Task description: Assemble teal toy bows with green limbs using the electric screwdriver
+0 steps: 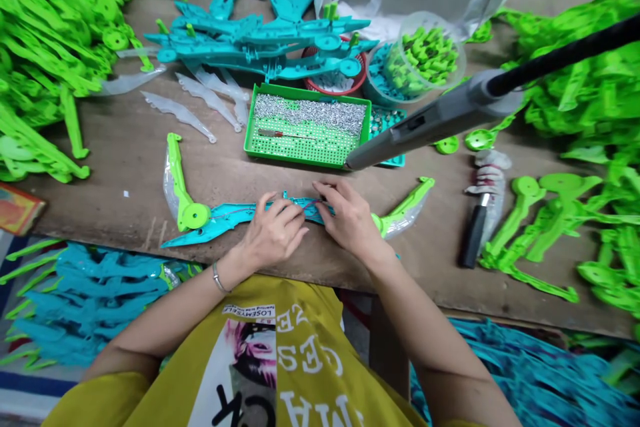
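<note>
Head cam: my L hand [278, 225] is palm-down over the blue frame [233, 217], fingers loosely curled, tips at its mid part; can't tell if they grip anything. My R hand [347, 217] is just beside it, thumb & index nearly closed w/ the thin wire [311, 204] btwn them, other fingers bent.

Frame lies flat on the bench [135, 173] in front of me, w/ the L arm [179, 190] & R arm [407, 209], both green w/ clear parts, angled away from me at its ends. Beyond it: green tray [300, 159] w/ small metal pcs [310, 112] & a red-handled tool [273, 133]. Grey tool [435, 117] slants down to the tray's near R corner. Tub [425, 57] of green bits sits behind, R of the stacked blue frames [250, 40]. Black-handled tool [474, 233] lies well off to the R.
</note>
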The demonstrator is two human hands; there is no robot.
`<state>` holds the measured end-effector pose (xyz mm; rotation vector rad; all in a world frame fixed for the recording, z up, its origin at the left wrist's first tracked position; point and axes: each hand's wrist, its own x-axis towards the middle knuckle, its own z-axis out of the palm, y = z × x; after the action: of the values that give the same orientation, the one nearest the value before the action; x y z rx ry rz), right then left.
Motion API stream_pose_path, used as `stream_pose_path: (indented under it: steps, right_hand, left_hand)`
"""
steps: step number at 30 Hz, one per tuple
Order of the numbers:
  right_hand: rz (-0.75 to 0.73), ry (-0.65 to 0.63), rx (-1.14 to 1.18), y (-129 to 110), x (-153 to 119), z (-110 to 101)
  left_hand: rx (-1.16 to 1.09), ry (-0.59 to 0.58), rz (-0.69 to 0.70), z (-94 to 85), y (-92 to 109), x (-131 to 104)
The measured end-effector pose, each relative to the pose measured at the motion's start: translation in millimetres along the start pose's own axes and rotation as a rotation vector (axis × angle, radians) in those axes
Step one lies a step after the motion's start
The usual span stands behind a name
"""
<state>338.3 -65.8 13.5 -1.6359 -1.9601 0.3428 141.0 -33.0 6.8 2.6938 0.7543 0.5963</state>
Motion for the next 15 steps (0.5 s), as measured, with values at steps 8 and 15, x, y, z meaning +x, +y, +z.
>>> stream_pose_path:
  steps: [8, 15]
  right_hand:
    - [-0.011, -0.159, -0.01, -1, 8, -13]
    - [0.003, -0.416, -0.307, -15, 23, -23]
  left_hand:
    - [0.13, -0.016, 0.088, 2.5, -4, -11]
    - [0.113, -0.099, 0.138, -2.9, -5, -13]
